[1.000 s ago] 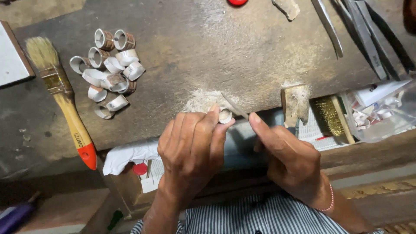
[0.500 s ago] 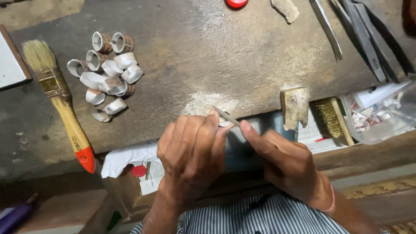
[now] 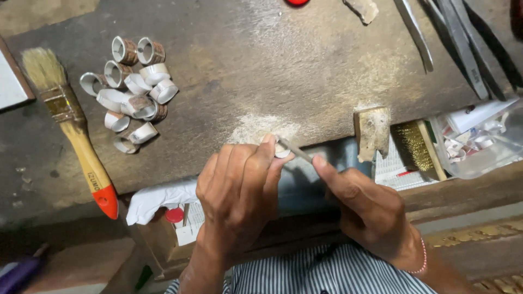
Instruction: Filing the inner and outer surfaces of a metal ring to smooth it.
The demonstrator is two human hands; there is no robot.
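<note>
Pinching a small silver ring (image 3: 281,149) at the worktop (image 3: 261,71) edge, centre of the frame, the left hand (image 3: 239,190) is clenched around it while the right hand (image 3: 370,209) grips a thin file (image 3: 297,151) laid against the ring. Compared with a second ago the file has drawn back and come forward again, so the filing strokes go on. Pale filings (image 3: 256,128) lie just above. A heap of similar rings (image 3: 133,92) and a paintbrush (image 3: 71,122) sit at upper left.
</note>
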